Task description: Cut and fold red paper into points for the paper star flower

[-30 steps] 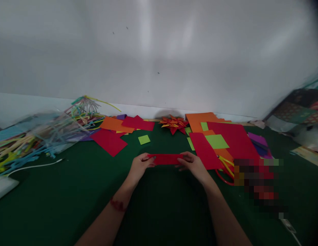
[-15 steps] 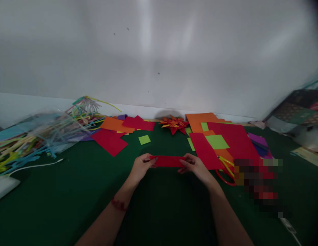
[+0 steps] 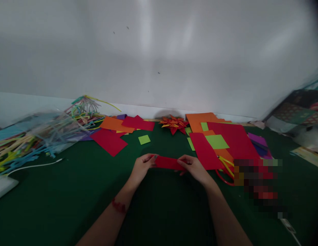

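Observation:
A narrow red strip of paper [image 3: 167,162] stretches between my two hands over the green tabletop. My left hand [image 3: 142,166] is closed on its left end, thumb on top. My right hand [image 3: 193,166] pinches the strip near its right end, the other fingers curled underneath and partly hidden. The strip slopes slightly down to the right. Beyond it lies a small light-green paper square [image 3: 144,139], and farther back sits a red and orange folded-paper flower [image 3: 173,124]. A large red sheet [image 3: 203,150] lies just past my right hand.
Red and orange sheets [image 3: 117,124] lie back left, beside a plastic bag of coloured pipe cleaners [image 3: 58,130]. More paper sheets [image 3: 233,136] overlap at right, near yellow-handled scissors [image 3: 226,165] partly covered by a pixelated patch. A white cable [image 3: 36,165] lies left. A pale wall [image 3: 159,51] bounds the back.
The red strip first came slightly nearer, then tilted, its right end dropping. My right hand has shifted its hold inward along the strip. The other papers have stayed in place.

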The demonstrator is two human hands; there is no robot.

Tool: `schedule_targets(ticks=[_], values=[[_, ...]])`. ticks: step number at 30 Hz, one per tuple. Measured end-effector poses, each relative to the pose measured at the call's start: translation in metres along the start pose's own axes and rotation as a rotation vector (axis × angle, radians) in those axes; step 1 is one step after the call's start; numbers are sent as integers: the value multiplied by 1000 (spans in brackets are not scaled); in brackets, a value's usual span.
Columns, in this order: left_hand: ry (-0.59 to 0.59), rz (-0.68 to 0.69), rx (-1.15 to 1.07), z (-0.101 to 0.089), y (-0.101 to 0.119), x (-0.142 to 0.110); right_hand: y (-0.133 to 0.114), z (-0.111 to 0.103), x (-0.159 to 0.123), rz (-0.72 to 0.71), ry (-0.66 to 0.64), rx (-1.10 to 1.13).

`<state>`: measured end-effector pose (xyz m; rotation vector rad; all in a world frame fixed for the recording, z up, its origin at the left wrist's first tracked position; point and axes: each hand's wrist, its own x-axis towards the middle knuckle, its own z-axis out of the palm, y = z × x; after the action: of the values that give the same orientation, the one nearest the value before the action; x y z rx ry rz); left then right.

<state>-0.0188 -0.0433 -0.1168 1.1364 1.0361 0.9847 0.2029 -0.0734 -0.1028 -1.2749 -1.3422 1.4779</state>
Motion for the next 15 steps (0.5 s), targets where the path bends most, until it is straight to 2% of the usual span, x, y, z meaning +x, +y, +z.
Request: schedule_targets(ticks=[15], values=[[44, 25, 2, 0, 1, -2, 2, 5, 2, -9, -1, 10]])
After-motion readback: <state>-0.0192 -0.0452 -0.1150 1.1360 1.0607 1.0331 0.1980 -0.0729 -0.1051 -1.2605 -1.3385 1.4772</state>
